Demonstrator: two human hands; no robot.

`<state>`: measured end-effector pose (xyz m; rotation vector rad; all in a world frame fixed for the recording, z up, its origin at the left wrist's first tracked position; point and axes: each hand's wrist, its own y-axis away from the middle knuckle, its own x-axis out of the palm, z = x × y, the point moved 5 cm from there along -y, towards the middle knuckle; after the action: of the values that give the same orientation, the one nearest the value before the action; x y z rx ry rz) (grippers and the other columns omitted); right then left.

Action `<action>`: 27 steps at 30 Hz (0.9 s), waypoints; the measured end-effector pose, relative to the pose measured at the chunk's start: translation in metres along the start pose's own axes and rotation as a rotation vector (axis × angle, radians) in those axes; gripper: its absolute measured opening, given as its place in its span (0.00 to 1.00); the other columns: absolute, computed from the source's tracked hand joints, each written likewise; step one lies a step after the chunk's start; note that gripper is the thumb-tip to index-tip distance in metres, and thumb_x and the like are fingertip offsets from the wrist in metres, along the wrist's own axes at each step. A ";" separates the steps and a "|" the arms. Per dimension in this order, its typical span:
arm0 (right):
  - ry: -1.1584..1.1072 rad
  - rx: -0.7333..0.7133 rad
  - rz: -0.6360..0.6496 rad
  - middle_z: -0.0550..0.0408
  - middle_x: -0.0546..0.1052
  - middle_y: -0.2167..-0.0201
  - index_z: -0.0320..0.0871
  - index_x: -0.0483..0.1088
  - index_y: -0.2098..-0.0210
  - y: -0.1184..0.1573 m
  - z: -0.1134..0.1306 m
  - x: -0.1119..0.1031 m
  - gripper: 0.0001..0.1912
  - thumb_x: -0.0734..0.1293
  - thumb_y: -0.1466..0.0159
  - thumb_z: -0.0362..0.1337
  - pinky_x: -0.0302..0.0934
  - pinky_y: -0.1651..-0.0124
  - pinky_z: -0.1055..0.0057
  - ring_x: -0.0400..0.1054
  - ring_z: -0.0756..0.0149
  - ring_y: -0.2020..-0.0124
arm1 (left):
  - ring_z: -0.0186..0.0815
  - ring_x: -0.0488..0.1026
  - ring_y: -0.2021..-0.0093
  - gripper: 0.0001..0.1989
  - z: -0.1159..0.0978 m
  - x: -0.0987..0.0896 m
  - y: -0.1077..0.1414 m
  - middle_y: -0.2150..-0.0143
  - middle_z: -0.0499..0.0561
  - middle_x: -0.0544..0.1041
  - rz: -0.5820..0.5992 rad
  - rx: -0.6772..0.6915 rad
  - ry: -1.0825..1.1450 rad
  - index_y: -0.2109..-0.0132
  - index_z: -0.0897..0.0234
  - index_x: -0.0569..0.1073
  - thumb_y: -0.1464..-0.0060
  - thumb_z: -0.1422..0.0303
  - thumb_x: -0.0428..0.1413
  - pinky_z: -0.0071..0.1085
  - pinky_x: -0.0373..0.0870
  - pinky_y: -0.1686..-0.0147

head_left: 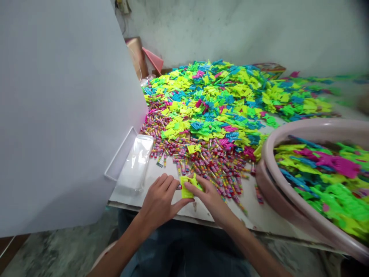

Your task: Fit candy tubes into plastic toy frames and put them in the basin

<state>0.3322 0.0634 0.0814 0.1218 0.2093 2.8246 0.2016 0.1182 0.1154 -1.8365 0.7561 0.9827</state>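
Note:
My right hand (211,198) pinches a flat yellow plastic toy (186,187) with a moulded figure on one side, held just above the table's front edge. Beside it, my left hand (161,200) has its fingers curled, and its thumb reaches to the toy's lower edge. A small pink-patterned tube (179,187) shows at the left fingertips, mostly hidden by the hand and the toy. Right behind both hands lies a spread of similar patterned tubes (211,165). Another yellow toy (193,148) rests on top of those tubes.
A large heap of yellow, green, blue and pink plastic toys (219,92) fills the table's back. At right stands a pink basin (268,169) holding more toys. Clear plastic bags (135,163) lie left, by a white tray (121,154) and a tall white panel (66,107).

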 end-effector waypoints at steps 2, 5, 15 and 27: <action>-0.023 0.038 0.011 0.55 0.75 0.65 0.44 0.73 0.63 0.001 0.002 -0.015 0.17 0.72 0.43 0.50 0.63 0.56 0.67 0.69 0.59 0.60 | 0.42 0.68 0.57 0.21 0.005 0.000 -0.004 0.60 0.54 0.73 -0.005 -0.012 0.098 0.50 0.66 0.67 0.41 0.54 0.55 0.40 0.68 0.53; -0.143 0.021 -0.171 0.53 0.76 0.63 0.46 0.74 0.62 0.005 0.009 -0.060 0.19 0.75 0.47 0.51 0.65 0.58 0.64 0.70 0.57 0.60 | 0.41 0.68 0.51 0.20 0.030 0.003 -0.012 0.53 0.57 0.72 -0.085 -0.130 0.154 0.42 0.65 0.62 0.35 0.59 0.49 0.39 0.68 0.50; 0.255 -0.402 -0.190 0.47 0.74 0.48 0.50 0.70 0.48 -0.023 0.029 -0.095 0.22 0.61 0.34 0.54 0.64 0.48 0.55 0.69 0.52 0.50 | 0.49 0.71 0.51 0.18 0.095 0.054 -0.033 0.54 0.64 0.75 -0.095 -0.443 -0.051 0.45 0.71 0.68 0.40 0.68 0.50 0.44 0.68 0.51; 0.881 -0.533 -0.191 0.44 0.77 0.59 0.42 0.72 0.60 -0.109 0.034 -0.076 0.09 0.62 0.34 0.38 0.60 0.47 0.55 0.68 0.51 0.53 | 0.31 0.68 0.75 0.16 0.090 0.029 -0.010 0.73 0.48 0.71 -0.100 -0.657 0.498 0.63 0.66 0.73 0.39 0.59 0.48 0.27 0.67 0.75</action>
<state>0.4405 0.1472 0.0936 -1.1811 -0.3337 2.4437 0.1954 0.2008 0.0689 -2.7278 0.6577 0.7588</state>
